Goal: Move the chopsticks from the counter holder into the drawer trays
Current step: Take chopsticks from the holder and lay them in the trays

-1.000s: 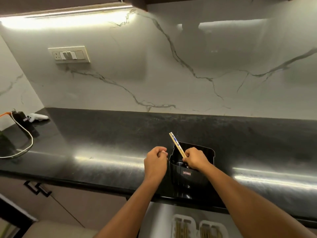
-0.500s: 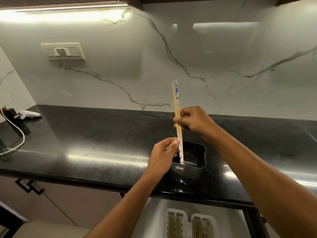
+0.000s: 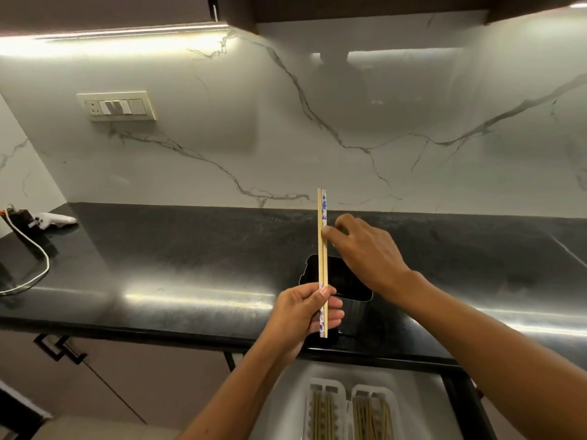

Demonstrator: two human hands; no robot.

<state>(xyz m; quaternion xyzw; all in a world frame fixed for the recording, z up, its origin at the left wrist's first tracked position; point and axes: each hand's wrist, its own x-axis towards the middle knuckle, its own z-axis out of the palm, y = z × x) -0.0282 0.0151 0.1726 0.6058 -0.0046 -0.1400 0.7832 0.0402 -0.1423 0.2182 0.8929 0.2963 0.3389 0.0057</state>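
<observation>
Left hand [image 3: 305,308], forearm rising from below, grips the lower end of two upright chopsticks [image 3: 322,249] between thumb and curled fingers, above the black holder [image 3: 355,308] on the counter [image 3: 178,255]. Right hand [image 3: 365,249] reaches across the holder, fingers loosely extended, fingertips touching the chopsticks' upper part. Drawer trays [image 3: 352,411] below hold further chopsticks.

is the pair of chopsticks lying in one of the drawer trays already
No, the left hand holds the chopsticks upright above the black holder, while the drawer trays sit lower down.
</observation>
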